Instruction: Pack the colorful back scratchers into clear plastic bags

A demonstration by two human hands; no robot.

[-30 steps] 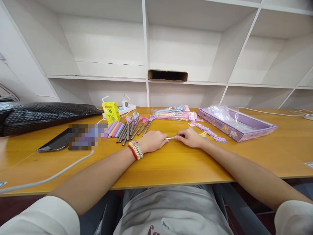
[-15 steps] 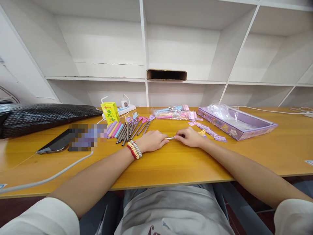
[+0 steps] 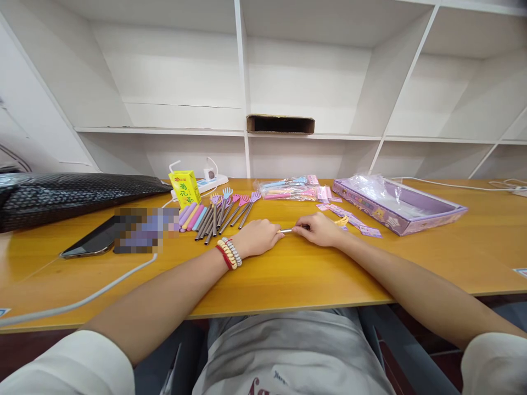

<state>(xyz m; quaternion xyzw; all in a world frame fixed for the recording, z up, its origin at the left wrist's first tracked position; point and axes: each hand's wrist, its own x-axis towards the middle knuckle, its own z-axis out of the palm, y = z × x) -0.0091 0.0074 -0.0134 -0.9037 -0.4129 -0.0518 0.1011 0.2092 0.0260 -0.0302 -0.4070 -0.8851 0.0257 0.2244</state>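
1. The left hand (image 3: 261, 237) and right hand (image 3: 319, 229) each pinch one slim rod (image 3: 287, 231), spanning the gap between them above the desk (image 3: 288, 280).
2. Handling of this rod looks unfinished; its ends are hidden, so whether anything is joined cannot be told.
3. Beyond and left of the left hand, claw-headed metal rods (image 3: 244, 200) lie apart from coloured handles (image 3: 192, 217), seemingly left unjoined; bagged pieces (image 3: 290, 193), ahead of both hands, look left packed.
4. Counts: one held rod, at least five claw heads, about five handles; the overlapping bags cannot be counted.
5. Just beyond the right hand: one partly hidden yellow piece (image 3: 341, 221), several purple cards (image 3: 349, 218); farther right, one purple box (image 3: 405, 224).
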